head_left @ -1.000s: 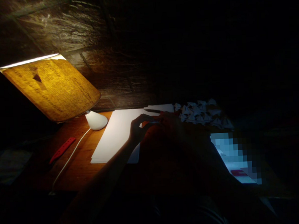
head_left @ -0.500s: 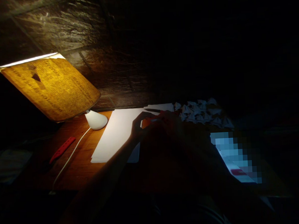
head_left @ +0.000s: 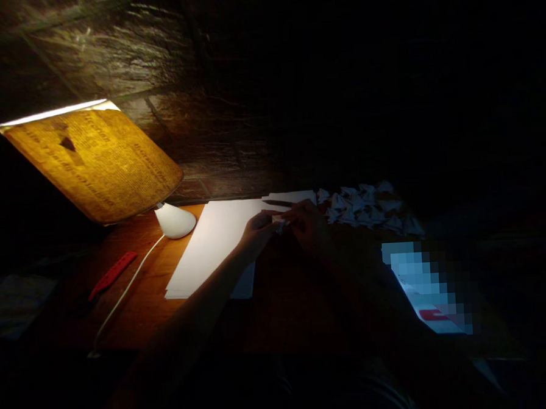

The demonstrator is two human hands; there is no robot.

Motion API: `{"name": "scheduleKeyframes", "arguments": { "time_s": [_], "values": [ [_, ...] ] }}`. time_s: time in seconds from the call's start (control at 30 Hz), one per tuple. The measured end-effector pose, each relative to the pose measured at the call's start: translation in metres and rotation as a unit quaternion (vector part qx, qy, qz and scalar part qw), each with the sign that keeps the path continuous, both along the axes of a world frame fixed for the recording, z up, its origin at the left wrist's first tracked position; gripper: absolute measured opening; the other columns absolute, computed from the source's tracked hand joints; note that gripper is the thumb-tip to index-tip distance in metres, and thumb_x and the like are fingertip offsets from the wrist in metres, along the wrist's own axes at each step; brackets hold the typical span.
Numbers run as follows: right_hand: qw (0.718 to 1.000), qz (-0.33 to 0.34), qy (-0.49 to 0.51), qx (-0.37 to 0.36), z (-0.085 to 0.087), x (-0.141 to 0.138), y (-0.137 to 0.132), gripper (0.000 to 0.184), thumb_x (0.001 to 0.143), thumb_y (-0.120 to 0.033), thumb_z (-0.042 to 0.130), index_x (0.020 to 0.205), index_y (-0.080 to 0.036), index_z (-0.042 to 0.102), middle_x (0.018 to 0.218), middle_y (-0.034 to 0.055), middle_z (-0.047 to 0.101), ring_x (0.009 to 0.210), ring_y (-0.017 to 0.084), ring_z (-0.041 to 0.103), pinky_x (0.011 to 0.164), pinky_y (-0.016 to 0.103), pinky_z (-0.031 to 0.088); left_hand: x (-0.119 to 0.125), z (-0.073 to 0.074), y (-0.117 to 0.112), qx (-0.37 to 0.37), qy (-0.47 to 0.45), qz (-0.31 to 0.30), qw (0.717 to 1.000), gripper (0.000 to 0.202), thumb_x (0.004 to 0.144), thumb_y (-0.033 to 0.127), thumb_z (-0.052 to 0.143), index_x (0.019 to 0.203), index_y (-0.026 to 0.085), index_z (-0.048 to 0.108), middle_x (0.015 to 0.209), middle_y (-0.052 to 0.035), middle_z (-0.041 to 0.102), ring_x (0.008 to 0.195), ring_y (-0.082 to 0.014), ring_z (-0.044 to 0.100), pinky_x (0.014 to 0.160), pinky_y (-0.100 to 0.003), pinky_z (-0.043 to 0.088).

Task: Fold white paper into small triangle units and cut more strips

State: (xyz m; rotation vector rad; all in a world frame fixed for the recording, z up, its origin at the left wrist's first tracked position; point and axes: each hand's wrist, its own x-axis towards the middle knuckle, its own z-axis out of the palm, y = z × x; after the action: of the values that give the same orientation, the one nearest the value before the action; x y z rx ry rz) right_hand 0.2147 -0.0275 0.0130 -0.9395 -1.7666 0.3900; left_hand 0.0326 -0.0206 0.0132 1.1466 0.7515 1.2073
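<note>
A small folded piece of paper is pinched between my two hands over the middle of the table. My left hand grips it from the left, its thumb along the near side. From the right, my right hand closes on it, mostly in shadow. White paper sheets lie stacked under and left of my left forearm. Behind my hands a dark, slim pointed object rests on more paper. Several small folded paper pieces sit in rows to the right.
A lit lamp with a printed shade stands at the left, its white cord running to the front edge. Near it lies a red-handled tool. A glowing screen is at the right. A stone wall rises behind.
My hands have turned and lowered slightly, so the folded paper between them shows more clearly. My left fingers, arched before, now lie flatter against it.
</note>
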Motion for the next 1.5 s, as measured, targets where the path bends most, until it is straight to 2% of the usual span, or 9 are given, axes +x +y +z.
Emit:
{"name": "scheduleKeyframes", "arguments": {
  "time_s": [0.2, 0.33, 0.43, 0.67, 0.8, 0.93, 1.07, 1.23, 1.5],
  "values": [
    [0.990, 0.030, 0.089, -0.110, -0.003, -0.002, 0.005, 0.015, 0.095, -0.024, 0.061, 0.096, -0.021, 0.075, 0.095, 0.0068, 0.077, 0.089, 0.023, 0.070, 0.082, 0.035, 0.055, -0.003, 0.001, 0.002, -0.019, -0.009, 0.069, 0.997, 0.042, 0.064, 0.033, 0.100, 0.094, 0.016, 0.077, 0.084, -0.0013, 0.077, 0.074, -0.0127, 0.069, 0.072, -0.024, 0.053],
    [0.973, 0.055, 0.112, -0.192, -0.002, -0.001, 0.005, 0.020, 0.095, -0.036, 0.064, 0.087, -0.021, 0.076, 0.086, 0.0046, 0.079, 0.082, 0.022, 0.071, 0.077, 0.033, 0.053, -0.003, -0.001, 0.003, -0.005, 0.027, 0.070, 0.997, 0.038, 0.063, 0.036, 0.100, 0.079, 0.013, 0.075, 0.078, -0.0025, 0.075, 0.071, -0.0120, 0.066, 0.070, -0.023, 0.051],
    [0.970, 0.068, 0.117, -0.201, -0.003, -0.001, 0.007, 0.023, 0.092, -0.039, 0.067, 0.082, -0.020, 0.076, 0.085, 0.0051, 0.079, 0.083, 0.023, 0.071, 0.077, 0.033, 0.052, -0.004, -0.001, 0.002, 0.007, 0.053, 0.066, 0.996, 0.039, 0.062, 0.036, 0.100, 0.079, 0.013, 0.074, 0.076, -0.0022, 0.074, 0.070, -0.0126, 0.066, 0.069, -0.024, 0.051],
    [0.951, 0.121, 0.148, -0.241, -0.009, -0.001, 0.011, 0.034, 0.085, -0.053, 0.073, 0.074, -0.021, 0.075, 0.076, 0.0034, 0.075, 0.075, 0.020, 0.067, 0.071, 0.032, 0.051, -0.006, 0.000, -0.001, 0.026, 0.087, 0.059, 0.994, 0.051, 0.062, 0.033, 0.100, 0.101, 0.017, 0.071, 0.072, 0.0030, 0.070, 0.059, -0.0100, 0.059, 0.060, -0.022, 0.047],
    [0.949, 0.113, 0.163, -0.243, -0.007, 0.000, 0.012, 0.027, 0.078, -0.048, 0.079, 0.072, -0.022, 0.073, 0.078, 0.0033, 0.076, 0.076, 0.021, 0.068, 0.077, 0.034, 0.054, -0.005, -0.001, -0.002, 0.055, 0.117, 0.071, 0.989, 0.048, 0.065, 0.035, 0.100, 0.098, 0.017, 0.071, 0.062, 0.0074, 0.059, 0.056, -0.0088, 0.054, 0.058, -0.021, 0.042],
    [0.938, 0.098, 0.193, -0.271, -0.003, 0.003, 0.012, 0.031, 0.077, -0.051, 0.079, 0.072, -0.022, 0.073, 0.075, 0.0043, 0.075, 0.073, 0.022, 0.069, 0.072, 0.035, 0.054, -0.003, -0.001, 0.001, 0.073, 0.109, 0.096, 0.987, 0.047, 0.071, 0.050, 0.096, 0.094, 0.016, 0.072, 0.077, 0.0001, 0.071, 0.070, -0.0134, 0.065, 0.069, -0.025, 0.050],
    [0.931, 0.101, 0.211, -0.281, -0.002, 0.003, 0.012, 0.035, 0.074, -0.056, 0.079, 0.072, -0.022, 0.074, 0.071, 0.0040, 0.074, 0.069, 0.021, 0.068, 0.069, 0.035, 0.054, -0.004, -0.001, 0.001, 0.069, 0.138, 0.072, 0.985, 0.048, 0.074, 0.059, 0.091, 0.090, 0.015, 0.077, 0.082, -0.0047, 0.076, 0.079, -0.0186, 0.069, 0.075, -0.028, 0.052],
    [0.933, 0.085, 0.218, -0.274, -0.008, 0.000, 0.015, 0.037, 0.070, -0.058, 0.085, 0.072, -0.023, 0.075, 0.076, 0.0027, 0.076, 0.076, 0.021, 0.069, 0.073, 0.034, 0.055, -0.004, -0.001, 0.000, 0.066, 0.166, 0.073, 0.981, 0.044, 0.070, 0.055, 0.093, 0.076, 0.015, 0.075, 0.072, -0.0039, 0.074, 0.068, -0.0167, 0.065, 0.067, -0.027, 0.049],
    [0.915, 0.094, 0.264, -0.290, -0.016, -0.004, 0.021, 0.048, 0.075, -0.070, 0.077, 0.072, -0.023, 0.077, 0.074, 0.0035, 0.076, 0.075, 0.021, 0.070, 0.074, 0.034, 0.055, -0.007, 0.000, 0.000, 0.052, 0.178, 0.042, 0.982, 0.037, 0.068, 0.045, 0.091, 0.065, 0.015, 0.070, 0.061, -0.0037, 0.070, 0.057, -0.0135, 0.060, 0.058, -0.025, 0.042]
  ]
}}
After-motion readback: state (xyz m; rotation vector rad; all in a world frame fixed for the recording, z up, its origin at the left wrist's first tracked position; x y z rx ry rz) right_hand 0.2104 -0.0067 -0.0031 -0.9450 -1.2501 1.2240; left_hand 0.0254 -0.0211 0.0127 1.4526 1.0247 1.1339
